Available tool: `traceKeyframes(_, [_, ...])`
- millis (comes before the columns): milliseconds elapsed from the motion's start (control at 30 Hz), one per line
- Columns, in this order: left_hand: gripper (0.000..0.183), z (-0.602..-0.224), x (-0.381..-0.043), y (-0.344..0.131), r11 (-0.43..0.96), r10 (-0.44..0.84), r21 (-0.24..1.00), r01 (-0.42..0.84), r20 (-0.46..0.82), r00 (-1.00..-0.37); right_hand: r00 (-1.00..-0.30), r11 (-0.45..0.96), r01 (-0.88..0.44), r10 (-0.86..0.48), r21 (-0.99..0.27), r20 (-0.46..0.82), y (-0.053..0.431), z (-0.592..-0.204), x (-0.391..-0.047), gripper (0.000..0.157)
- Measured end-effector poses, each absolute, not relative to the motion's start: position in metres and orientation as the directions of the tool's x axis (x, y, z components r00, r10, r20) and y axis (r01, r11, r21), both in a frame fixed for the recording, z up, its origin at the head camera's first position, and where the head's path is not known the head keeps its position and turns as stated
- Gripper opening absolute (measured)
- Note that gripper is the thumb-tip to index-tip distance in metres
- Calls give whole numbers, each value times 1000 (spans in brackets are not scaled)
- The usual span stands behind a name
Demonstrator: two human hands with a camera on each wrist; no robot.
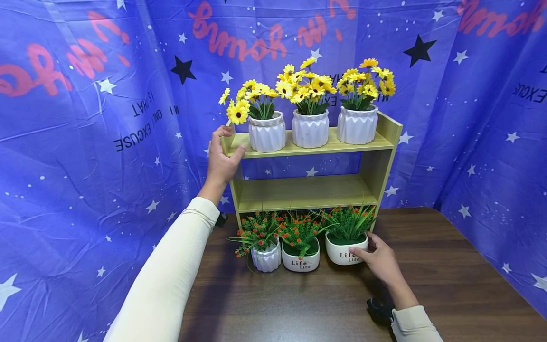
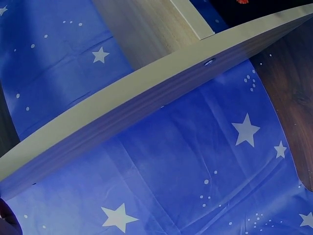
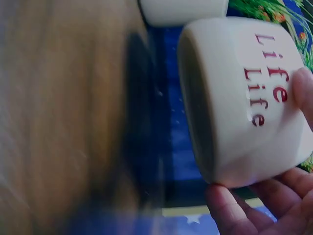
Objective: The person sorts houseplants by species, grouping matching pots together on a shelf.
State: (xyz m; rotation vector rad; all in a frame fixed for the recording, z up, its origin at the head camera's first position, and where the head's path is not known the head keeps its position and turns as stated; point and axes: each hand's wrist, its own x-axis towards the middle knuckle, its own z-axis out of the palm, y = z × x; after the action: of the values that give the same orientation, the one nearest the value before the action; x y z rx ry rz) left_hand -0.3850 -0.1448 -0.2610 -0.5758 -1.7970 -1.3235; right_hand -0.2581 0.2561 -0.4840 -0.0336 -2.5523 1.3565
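Observation:
My left hand (image 1: pixel 222 160) grips the upper left side of a two-tier wooden shelf (image 1: pixel 305 191), thumb at the front of the top board. In the left wrist view the shelf's side panel (image 2: pixel 122 95) crosses the frame; only a bit of finger shows at the lower left. My right hand (image 1: pixel 381 262) holds an oval white flowerpot (image 1: pixel 334 252) marked "Life", with green leaves and small orange-red flowers. The right wrist view shows the thumb on its front and the fingers under its side. This pot (image 3: pixel 234 142) looks raised off the table, its underside edge visible.
Another "Life" pot (image 1: pixel 301 262) and a ribbed white pot (image 1: pixel 267 259) stand on the brown table (image 1: pixel 325 304) before the shelf. Three ribbed pots of yellow flowers, the middle one (image 1: pixel 310 129) among them, line the top board. A blue star-printed curtain (image 1: pixel 85 199) surrounds everything.

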Motion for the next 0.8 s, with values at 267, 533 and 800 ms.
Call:
traceKeyframes(267, [41, -252, -364, -137, 330, -106, 584, 742, 804, -585, -961, 588, -184, 60, -788, 269, 268, -464, -249, 76])
traceKeyframes(533, [40, -240, -339, -132, 317, -99, 588, 745, 801, -590, -965, 574, -212, 6, -791, 263, 273, -448, -241, 73])
traceKeyframes(800, [40, -242, -347, -133, 307, -99, 584, 752, 805, -585, -967, 554, -237, -60, -798, 246, 281, -440, -234, 70])
